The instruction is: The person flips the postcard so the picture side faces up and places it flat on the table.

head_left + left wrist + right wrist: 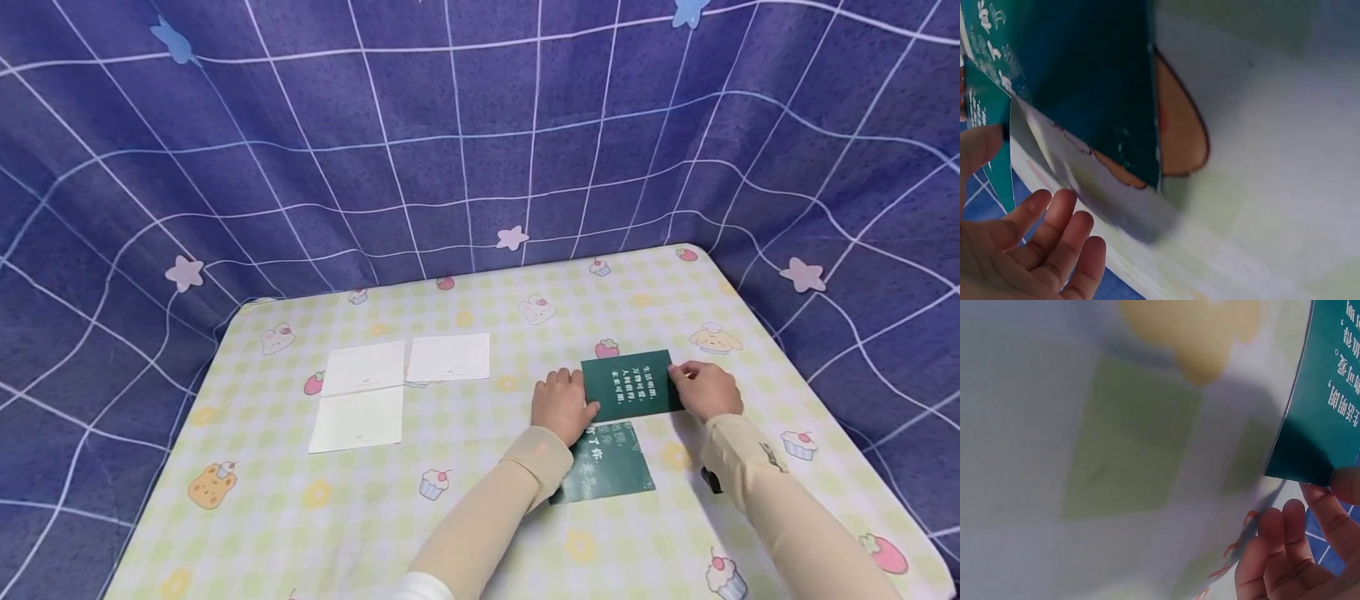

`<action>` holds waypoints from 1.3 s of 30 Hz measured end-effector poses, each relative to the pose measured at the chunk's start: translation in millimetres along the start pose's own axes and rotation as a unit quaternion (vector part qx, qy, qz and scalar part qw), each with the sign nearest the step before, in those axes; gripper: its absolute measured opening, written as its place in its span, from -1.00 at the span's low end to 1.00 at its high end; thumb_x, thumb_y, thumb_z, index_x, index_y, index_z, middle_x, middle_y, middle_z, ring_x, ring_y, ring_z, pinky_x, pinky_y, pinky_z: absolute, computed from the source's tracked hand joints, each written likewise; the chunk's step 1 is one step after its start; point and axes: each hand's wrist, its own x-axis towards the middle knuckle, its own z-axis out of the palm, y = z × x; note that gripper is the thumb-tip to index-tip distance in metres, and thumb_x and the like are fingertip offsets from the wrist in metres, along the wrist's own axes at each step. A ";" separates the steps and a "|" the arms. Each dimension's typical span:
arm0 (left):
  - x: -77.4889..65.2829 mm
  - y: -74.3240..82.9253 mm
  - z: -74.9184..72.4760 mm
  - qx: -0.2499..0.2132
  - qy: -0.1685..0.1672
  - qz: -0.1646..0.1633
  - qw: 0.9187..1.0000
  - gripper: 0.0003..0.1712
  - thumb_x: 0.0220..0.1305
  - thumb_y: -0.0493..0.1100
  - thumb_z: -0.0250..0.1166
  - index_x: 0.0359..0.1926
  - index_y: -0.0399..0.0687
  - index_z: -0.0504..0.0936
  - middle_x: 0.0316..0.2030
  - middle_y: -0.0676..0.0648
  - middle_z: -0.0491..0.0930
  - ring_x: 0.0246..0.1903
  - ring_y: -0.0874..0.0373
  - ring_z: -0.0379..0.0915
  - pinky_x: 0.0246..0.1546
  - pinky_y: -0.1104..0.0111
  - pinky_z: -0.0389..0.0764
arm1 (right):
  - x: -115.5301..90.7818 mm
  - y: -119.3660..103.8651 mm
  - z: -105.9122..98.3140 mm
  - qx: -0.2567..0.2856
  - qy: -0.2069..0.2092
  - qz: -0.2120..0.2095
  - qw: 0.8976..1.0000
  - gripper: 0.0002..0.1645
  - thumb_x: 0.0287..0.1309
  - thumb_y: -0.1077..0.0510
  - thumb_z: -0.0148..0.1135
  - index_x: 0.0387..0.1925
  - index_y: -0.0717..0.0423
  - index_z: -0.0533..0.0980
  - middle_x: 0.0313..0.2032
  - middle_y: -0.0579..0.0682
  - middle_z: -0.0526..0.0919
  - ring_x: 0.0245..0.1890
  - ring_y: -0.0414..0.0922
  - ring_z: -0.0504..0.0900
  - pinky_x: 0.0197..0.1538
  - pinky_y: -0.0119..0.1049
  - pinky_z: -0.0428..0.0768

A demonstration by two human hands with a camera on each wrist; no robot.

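Observation:
My right hand (707, 390) pinches the right edge of a dark green card (633, 385) printed with white Chinese characters, thumb on its face. At the card's left edge, my left hand (562, 406) holds it near the lower corner, thumb over the printed face; in the left wrist view the other fingers (1063, 209) curve loosely beside it. A second green card (609, 468) with white lettering lies just below, its upper left part hidden by the left hand and wrist. In the left wrist view, this card's corner sits slightly off the cloth.
Left of the hands lie three white cards: an upper left one (363, 367), a lower left one (358, 419) and a right one (448, 357). A checked cloth (300, 533) with cartoon prints covers the table. Blue gridded curtains (480, 167) hang behind and at both sides.

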 end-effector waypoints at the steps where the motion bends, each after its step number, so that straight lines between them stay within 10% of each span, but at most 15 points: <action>1: 0.3 0.3 1.0 0.003 0.001 -0.001 1.000 -0.37 0.36 0.30 0.27 0.21 -0.03 0.58 -0.05 -0.02 0.60 -0.04 0.11 0.52 -0.02 0.26 0.55 | 0.4 0.0 0.9 -0.003 0.000 -0.001 1.000 -0.50 0.50 -0.06 -0.01 0.03 0.29 0.59 -0.09 0.31 0.64 -0.12 0.20 0.57 -0.08 0.09 0.48; 25: -2.1 4.4 4.9 0.041 0.024 -0.005 0.999 -0.41 0.35 0.29 0.26 0.14 -0.04 0.60 -0.08 0.00 0.52 -0.04 0.12 0.44 -0.04 0.28 0.49 | -13.9 4.0 13.9 -0.133 0.048 -0.120 0.983 -0.24 0.30 -0.16 0.28 0.21 0.40 0.45 -0.03 0.46 0.52 -0.05 0.39 0.56 -0.09 0.29 0.54; 39: 0.6 4.6 8.7 0.034 0.023 0.002 0.999 -0.43 0.35 0.28 0.27 0.16 0.02 0.59 -0.07 -0.01 0.51 -0.04 0.11 0.44 -0.04 0.26 0.49 | -14.3 4.4 16.3 -0.140 0.034 -0.111 0.983 -0.23 0.31 -0.14 0.28 0.25 0.42 0.41 -0.01 0.46 0.50 -0.01 0.37 0.52 -0.03 0.29 0.52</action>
